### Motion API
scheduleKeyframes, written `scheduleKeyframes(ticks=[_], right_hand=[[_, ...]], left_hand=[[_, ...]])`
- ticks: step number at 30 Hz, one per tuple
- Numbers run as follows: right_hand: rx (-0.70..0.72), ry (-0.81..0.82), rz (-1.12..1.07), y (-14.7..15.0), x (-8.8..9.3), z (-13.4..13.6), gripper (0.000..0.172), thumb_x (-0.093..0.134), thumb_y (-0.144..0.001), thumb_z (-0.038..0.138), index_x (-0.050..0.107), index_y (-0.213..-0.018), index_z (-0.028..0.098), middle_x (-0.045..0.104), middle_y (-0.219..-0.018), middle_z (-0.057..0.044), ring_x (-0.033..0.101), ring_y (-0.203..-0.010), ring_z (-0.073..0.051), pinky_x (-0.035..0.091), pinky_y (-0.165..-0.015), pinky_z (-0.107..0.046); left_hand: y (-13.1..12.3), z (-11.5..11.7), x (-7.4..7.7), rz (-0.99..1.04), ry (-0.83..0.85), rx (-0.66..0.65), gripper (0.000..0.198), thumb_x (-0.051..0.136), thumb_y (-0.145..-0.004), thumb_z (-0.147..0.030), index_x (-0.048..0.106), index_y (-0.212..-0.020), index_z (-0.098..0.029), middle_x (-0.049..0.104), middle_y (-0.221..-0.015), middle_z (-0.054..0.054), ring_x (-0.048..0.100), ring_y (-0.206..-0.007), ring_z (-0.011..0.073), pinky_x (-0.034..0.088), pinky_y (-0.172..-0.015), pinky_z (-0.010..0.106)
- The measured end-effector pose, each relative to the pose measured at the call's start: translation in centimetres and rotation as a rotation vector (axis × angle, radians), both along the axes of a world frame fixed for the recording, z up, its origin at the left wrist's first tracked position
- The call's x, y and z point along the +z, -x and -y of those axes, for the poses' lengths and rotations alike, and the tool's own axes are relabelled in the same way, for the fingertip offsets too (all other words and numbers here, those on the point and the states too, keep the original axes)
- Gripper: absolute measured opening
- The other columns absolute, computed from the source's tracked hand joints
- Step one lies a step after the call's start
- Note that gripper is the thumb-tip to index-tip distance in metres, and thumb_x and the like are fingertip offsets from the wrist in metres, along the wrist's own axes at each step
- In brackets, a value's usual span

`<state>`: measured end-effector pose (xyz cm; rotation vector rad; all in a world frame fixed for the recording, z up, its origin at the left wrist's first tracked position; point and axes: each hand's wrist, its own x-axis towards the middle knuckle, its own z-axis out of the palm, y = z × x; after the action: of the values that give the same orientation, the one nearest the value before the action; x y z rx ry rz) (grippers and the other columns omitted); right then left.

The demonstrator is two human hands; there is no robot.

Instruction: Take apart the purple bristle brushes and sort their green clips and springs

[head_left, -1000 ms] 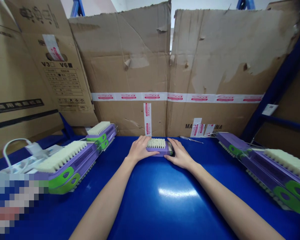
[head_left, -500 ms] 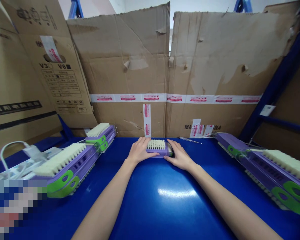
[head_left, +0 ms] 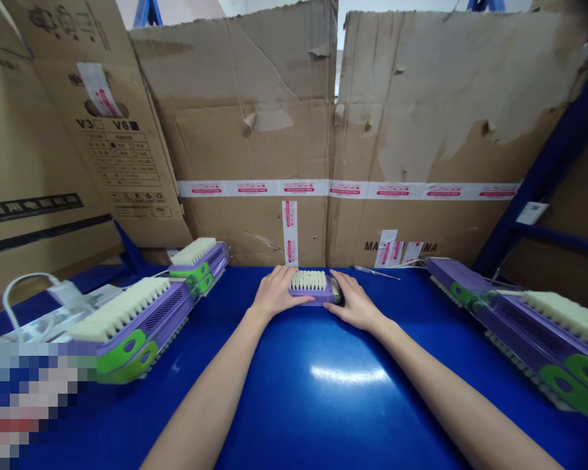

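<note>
The left hand (head_left: 274, 294) and the right hand (head_left: 355, 301) meet at a single purple brush (head_left: 315, 299), and the fingers of both are closed about it, one set gripping each end. It sits between them with its cream bristles (head_left: 308, 281) facing up, the left thumb laid along its front side and the right fingers curled round a dark end piece, mostly covered, whose details cannot be made out. Whether the brush rests on the blue table (head_left: 313, 418) or is slightly raised by the fingers cannot be told. Just beyond the right fingers, a little to their right, lies a thin metal tool (head_left: 377, 273). To the left of the left fingers are a smaller-looking purple-and-green brush bundle (head_left: 214, 264), near them, and a nearer purple-and-green brush bundle (head_left: 164, 312), farther out and closer to the wearer; beyond that, well apart from the fingers, are a white plug (head_left: 73, 297) and its looped white cord (head_left: 10, 294). Well to the right of the right fingers stretches a row of purple-and-green brushes (head_left: 514, 323), cream bristles showing above and below. Behind the fingers stand tall cardboard panels (head_left: 249, 143), crossed by a band of white tape (head_left: 274, 188) with red print.
</note>
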<state>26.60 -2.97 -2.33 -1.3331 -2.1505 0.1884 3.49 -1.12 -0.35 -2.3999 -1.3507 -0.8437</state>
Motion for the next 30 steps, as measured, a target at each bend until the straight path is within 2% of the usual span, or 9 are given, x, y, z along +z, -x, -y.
scheduleKeyframes(ticks=[30], right_hand=[[0.002,-0.01,-0.006,-0.08,-0.08,-0.1,0.079,0.064,-0.076,0.043,0.031,-0.145,0.022,0.043,-0.14,-0.014,0.04,-0.126,-0.032,0.034,-0.102,-0.051]], left_hand=[[-0.04,-0.09,-0.09,0.003,0.014,-0.003,0.068,0.063,-0.068,-0.069,0.055,-0.116,-0.022,0.063,-0.111,0.009,0.058,-0.104,0.0265,0.049,-0.086,0.039]])
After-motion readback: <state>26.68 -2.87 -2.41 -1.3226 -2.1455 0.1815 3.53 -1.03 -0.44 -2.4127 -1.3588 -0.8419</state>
